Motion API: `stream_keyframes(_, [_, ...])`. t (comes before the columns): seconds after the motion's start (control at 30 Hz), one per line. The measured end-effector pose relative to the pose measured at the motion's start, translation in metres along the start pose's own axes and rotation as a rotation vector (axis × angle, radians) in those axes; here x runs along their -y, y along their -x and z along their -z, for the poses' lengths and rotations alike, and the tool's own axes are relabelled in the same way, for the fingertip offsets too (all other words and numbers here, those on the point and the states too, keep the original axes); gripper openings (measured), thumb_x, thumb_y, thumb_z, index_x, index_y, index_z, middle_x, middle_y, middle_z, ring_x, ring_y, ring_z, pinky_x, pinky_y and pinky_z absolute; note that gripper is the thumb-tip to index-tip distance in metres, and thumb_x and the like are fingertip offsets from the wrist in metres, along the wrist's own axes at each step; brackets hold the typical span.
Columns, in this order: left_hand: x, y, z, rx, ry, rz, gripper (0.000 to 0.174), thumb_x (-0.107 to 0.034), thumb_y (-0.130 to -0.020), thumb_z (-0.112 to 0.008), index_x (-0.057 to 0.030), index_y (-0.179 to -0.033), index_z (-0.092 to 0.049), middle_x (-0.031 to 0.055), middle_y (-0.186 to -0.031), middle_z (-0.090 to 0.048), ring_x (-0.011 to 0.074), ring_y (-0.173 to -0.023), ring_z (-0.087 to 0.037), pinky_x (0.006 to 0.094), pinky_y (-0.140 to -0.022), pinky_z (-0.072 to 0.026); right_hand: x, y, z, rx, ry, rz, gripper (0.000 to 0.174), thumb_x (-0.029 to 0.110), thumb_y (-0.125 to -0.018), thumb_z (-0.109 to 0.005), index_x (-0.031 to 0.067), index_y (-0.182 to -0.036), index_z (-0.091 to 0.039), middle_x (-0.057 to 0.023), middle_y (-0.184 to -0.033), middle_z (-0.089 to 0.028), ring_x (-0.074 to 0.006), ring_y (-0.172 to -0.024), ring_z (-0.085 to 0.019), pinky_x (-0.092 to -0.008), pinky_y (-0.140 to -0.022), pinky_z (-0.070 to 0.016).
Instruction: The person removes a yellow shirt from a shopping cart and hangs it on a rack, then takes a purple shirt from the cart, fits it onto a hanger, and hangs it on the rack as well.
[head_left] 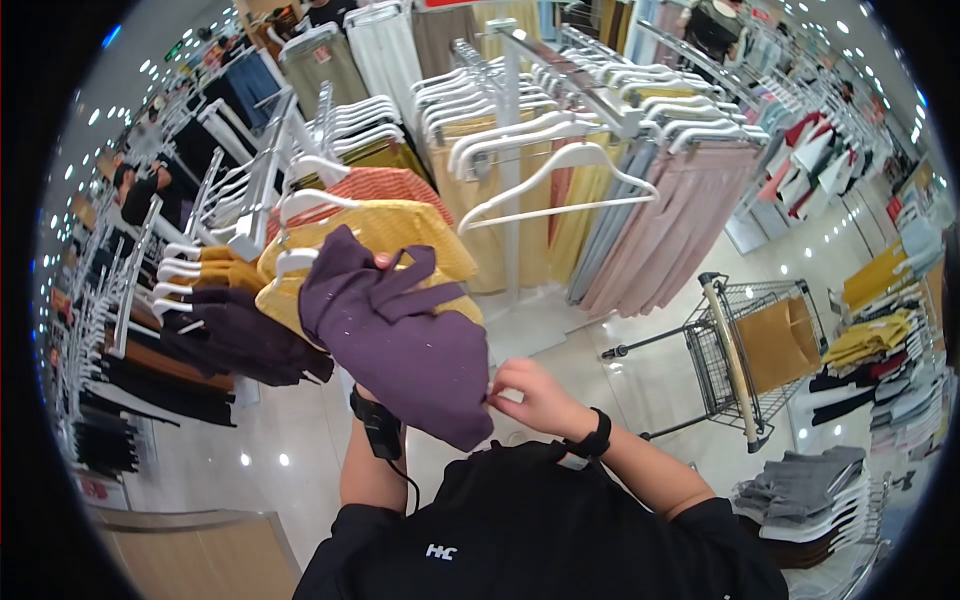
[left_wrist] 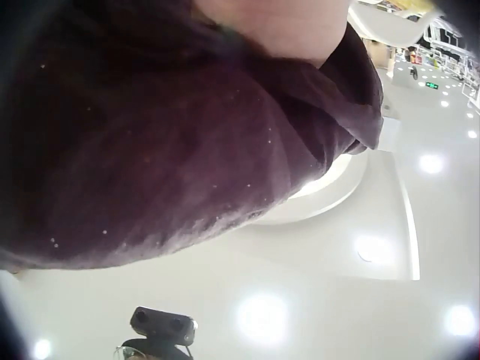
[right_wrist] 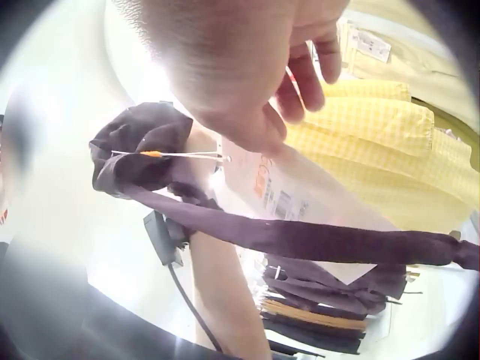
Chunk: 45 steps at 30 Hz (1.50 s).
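Note:
A dark purple garment point(head_left: 400, 345) with a tie strap point(right_wrist: 300, 236) is draped over my left forearm, in front of the hanging yellow clothes. My left hand point(left_wrist: 277, 26) grips it; the cloth hides most of that hand, and in the head view only a fingertip point(head_left: 382, 260) shows on top, near the folded strap. At the garment's lower right edge is my right hand point(head_left: 540, 395), thumb and forefinger together. The right wrist view shows it pinching a white price tag point(right_wrist: 289, 199) with print and a barcode, joined to the purple cloth by a thin string.
A yellow checked garment point(head_left: 440, 235) hangs just beyond my left hand. A bare white hanger point(head_left: 560, 195) hangs on the rack's front, beside pink trousers point(head_left: 650, 235). Dark garments point(head_left: 235, 335) hang at left. A shopping cart point(head_left: 750, 345) holding a brown bag stands at right.

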<state>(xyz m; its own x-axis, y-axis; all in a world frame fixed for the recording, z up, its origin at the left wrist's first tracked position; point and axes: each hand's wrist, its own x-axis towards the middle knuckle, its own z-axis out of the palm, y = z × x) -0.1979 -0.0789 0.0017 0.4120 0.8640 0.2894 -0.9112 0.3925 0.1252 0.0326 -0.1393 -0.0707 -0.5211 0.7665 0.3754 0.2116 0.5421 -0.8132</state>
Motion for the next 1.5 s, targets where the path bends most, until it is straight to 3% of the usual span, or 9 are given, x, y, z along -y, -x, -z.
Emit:
stream_keyframes(0.33, [-0.057,0.033,-0.023,0.026,0.08,-0.113,0.033,-0.043,-0.1,-0.042,-0.0153,-0.118,-0.049,0.004,-0.09,-0.054,0.022,-0.086,-0.056,0.0455,-0.081,-0.0478,0.038,-0.03,-0.006,-0.325,0.58,0.551,0.022,0.003,-0.069,-0.071,0.0075,-0.087,-0.06,-0.0038,-0.093,-0.062,-0.0223,-0.087,-0.061,-0.0374,-0.074,-0.0475])
stream_keyframes(0.63, [-0.052,0.048,-0.028,0.042,0.176,-0.103,0.036,-0.045,-0.1,-0.04,-0.0154,-0.118,-0.049,0.0047,-0.092,-0.055,0.0238,-0.088,-0.057,0.0475,-0.084,-0.0471,0.041,-0.033,0.012,-0.418,0.845,0.554,0.027,0.009,-0.066,-0.071,0.009,-0.092,-0.069,-0.0003,-0.089,-0.059,-0.019,-0.084,-0.058,-0.0357,-0.076,-0.0448])
stream_keyframes(0.97, [0.01,0.052,0.028,-0.308,-0.215,0.115,0.03,-0.03,-0.099,-0.05,-0.0077,-0.118,-0.047,0.0046,-0.092,-0.059,0.0161,-0.077,-0.06,0.0305,-0.065,-0.0514,0.06,-0.046,0.02,-0.772,0.395,0.438,0.024,0.007,-0.061,-0.081,0.0114,-0.081,-0.068,-0.0076,-0.105,-0.058,-0.0309,-0.103,-0.057,-0.0409,-0.083,-0.0469])
stream_keyframes(1.1, [0.024,0.052,0.027,-0.337,-0.193,0.165,0.025,-0.02,-0.098,-0.049,-0.0034,-0.118,-0.046,0.0088,-0.103,-0.056,0.0176,-0.087,-0.057,0.0308,-0.074,-0.0531,0.044,-0.035,0.02,-0.513,0.102,0.257,0.022,0.0,-0.064,-0.078,0.0083,-0.082,-0.067,-0.009,-0.098,-0.062,-0.028,-0.093,-0.062,-0.035,-0.077,-0.0496])
stream_keyframes(1.23, [0.021,0.071,0.072,-0.148,-1.275,-0.072,0.041,-0.019,-0.094,-0.059,-0.0044,-0.131,-0.047,0.0083,-0.123,-0.057,0.0181,-0.107,-0.057,0.0317,-0.093,-0.0468,0.044,-0.038,0.026,-0.366,-0.112,0.09,0.018,-0.006,-0.07,-0.072,0.0049,-0.082,-0.064,-0.0094,-0.087,-0.065,-0.0238,-0.08,-0.064,-0.0295,-0.074,-0.0506])
stream_keyframes(1.27, [0.013,0.077,0.064,0.013,-2.196,-0.345,0.042,-0.013,-0.087,-0.069,-0.0046,-0.126,-0.054,0.0061,-0.122,-0.059,0.0194,-0.11,-0.059,0.032,-0.095,-0.0475,0.045,-0.039,0.028,-0.3,-0.136,0.045,0.017,-0.006,-0.071,-0.071,0.0044,-0.082,-0.064,-0.0089,-0.086,-0.065,-0.0226,-0.081,-0.064,-0.0295,-0.074,-0.0505])
stream_keyframes(1.3, [0.013,0.079,0.071,0.018,-2.196,-0.345,0.042,-0.013,-0.087,-0.069,-0.0046,-0.126,-0.054,0.0061,-0.122,-0.059,0.0194,-0.11,-0.059,0.032,-0.095,-0.0475,0.045,-0.039,0.03,-0.233,-0.159,-0.001,0.016,-0.006,-0.072,-0.071,0.0039,-0.082,-0.063,-0.0083,-0.086,-0.066,-0.0214,-0.081,-0.064,-0.0294,-0.074,-0.0504])
stream_keyframes(1.37, [0.013,0.09,0.092,-0.23,-1.177,-0.033,0.044,-0.012,-0.085,-0.072,-0.0047,-0.124,-0.055,0.0054,-0.12,-0.06,0.0178,-0.106,-0.06,0.0322,-0.094,-0.0483,0.044,-0.039,0.032,-0.198,-0.199,-0.057,0.015,-0.006,-0.074,-0.069,0.0046,-0.082,-0.063,-0.0073,-0.087,-0.065,-0.0198,-0.082,-0.063,-0.0285,-0.075,-0.049])
stream_keyframes(1.5, [0.008,0.077,0.041,0.055,-2.179,-0.046,0.044,-0.017,-0.086,-0.072,-0.0041,-0.124,-0.056,0.0053,-0.119,-0.06,0.0161,-0.105,-0.06,0.03,-0.093,-0.049,0.043,-0.037,0.035,-0.106,-0.129,-0.087,0.014,-0.007,-0.075,-0.067,0.0023,-0.085,-0.063,-0.008,-0.086,-0.066,-0.0199,-0.083,-0.064,-0.0298,-0.074,-0.0503])
